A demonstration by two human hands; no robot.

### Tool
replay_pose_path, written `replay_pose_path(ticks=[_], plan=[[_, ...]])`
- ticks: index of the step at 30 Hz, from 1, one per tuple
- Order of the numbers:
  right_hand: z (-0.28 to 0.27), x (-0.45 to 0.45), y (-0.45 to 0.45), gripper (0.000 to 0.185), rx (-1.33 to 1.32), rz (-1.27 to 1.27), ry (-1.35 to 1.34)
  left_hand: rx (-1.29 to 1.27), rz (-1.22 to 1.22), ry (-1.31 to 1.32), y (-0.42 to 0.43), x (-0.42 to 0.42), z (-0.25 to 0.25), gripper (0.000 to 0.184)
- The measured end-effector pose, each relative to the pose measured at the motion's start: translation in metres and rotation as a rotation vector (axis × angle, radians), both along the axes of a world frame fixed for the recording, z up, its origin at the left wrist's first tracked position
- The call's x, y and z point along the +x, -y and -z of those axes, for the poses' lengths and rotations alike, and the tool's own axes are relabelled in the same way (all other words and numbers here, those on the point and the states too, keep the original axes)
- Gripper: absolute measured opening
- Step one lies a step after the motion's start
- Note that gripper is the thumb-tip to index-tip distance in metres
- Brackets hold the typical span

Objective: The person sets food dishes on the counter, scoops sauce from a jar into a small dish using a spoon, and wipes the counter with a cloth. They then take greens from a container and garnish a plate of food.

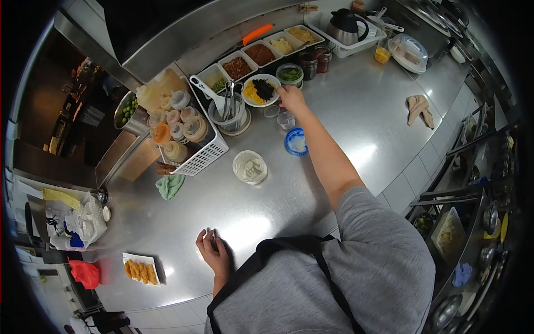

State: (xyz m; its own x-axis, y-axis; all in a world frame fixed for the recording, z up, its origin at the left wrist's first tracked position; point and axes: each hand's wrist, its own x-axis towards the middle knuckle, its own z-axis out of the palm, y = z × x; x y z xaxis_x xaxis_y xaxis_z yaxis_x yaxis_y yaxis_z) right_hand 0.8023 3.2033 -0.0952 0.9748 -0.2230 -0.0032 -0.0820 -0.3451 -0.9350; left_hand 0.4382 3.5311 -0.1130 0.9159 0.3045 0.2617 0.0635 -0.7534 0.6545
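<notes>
My right hand (291,99) reaches across the steel counter, its fingers pinching the right rim of a white bowl (261,91) with yellow and black pieces inside. Just below that hand are small clear cups (286,120) and a blue-rimmed lid (296,142). Left of the bowl, a clear container (229,116) holds several utensils. A round tub with whitish contents (250,167) stands mid-counter. Near the front edge, my left hand (213,250) rests with fingers loosely bent and apart, holding nothing.
Trays of toppings (236,67) line the back, beside jars and a jug (346,28). A white basket of bottles (200,153) stands left of centre. Fried food lies on a white plate (141,269) at lower left. A folded cloth (420,111) is at right, a green cloth (169,186) at left.
</notes>
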Motion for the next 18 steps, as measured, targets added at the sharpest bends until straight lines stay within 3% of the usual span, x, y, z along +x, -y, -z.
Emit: replay_pose_path(ticks=[2, 6, 11, 15, 18], plan=[[-0.011, -0.012, -0.003, 0.037, 0.222, -0.026, -0.075, -0.007, -0.005, -0.010, 0.000, 0.000, -0.001, 0.021], [-0.005, 0.003, -0.002, 0.036, 0.178, 0.031, -0.030, -0.015, 0.033, 0.003, -0.004, -0.001, 0.005, 0.023], [0.012, 0.019, 0.005, 0.027, 0.505, -0.130, -0.031, -0.009, 0.013, -0.026, 0.001, 0.000, -0.002, 0.021], [0.012, 0.006, 0.005, 0.023, 0.525, -0.167, -0.028, 0.000, 0.016, -0.030, 0.003, 0.001, -0.004, 0.020], [0.014, 0.000, 0.005, 0.031, 0.483, -0.070, 0.019, -0.048, 0.014, -0.003, 0.004, 0.001, -0.003, 0.022]])
